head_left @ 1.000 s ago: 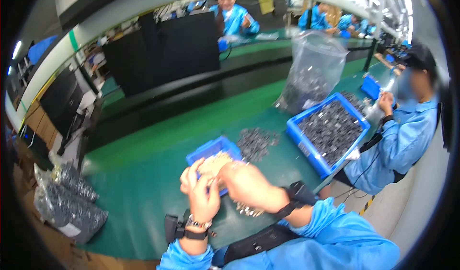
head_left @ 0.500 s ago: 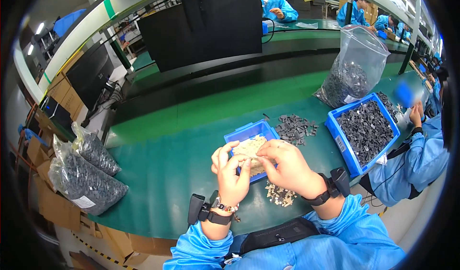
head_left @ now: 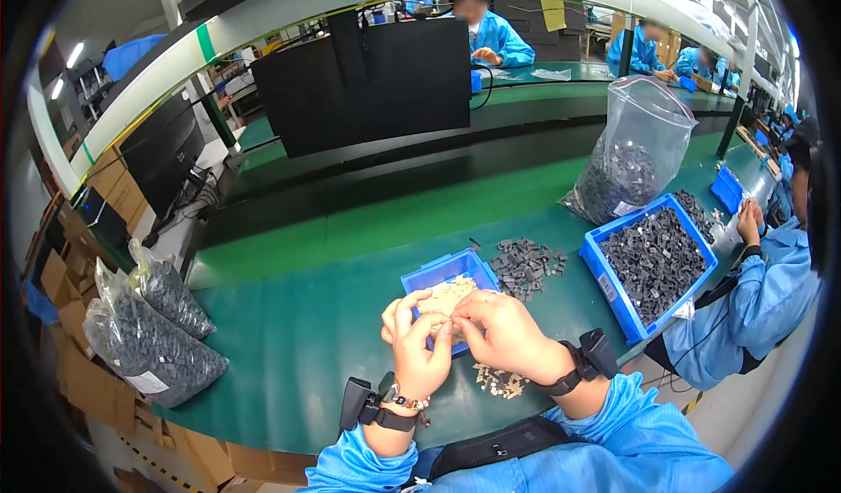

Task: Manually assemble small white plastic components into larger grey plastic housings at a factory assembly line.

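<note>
A: What has changed since a moment ago?
B: Little: left hand (head_left: 419,346) and right hand (head_left: 501,335) stay together, fingertips pinching a small pale part (head_left: 448,322) just before the small blue tray (head_left: 419,278). Assembly continues; loose pale parts (head_left: 499,381) lie under the right wrist.

Head cam, looks down-fwd, close over green bench (head_left: 289,335).

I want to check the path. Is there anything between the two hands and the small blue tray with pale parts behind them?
Nothing visible. The left hand and right hand meet at their fingertips right at the small blue tray, partly covering its near edge. The loose dark parts lie to its right.
</note>
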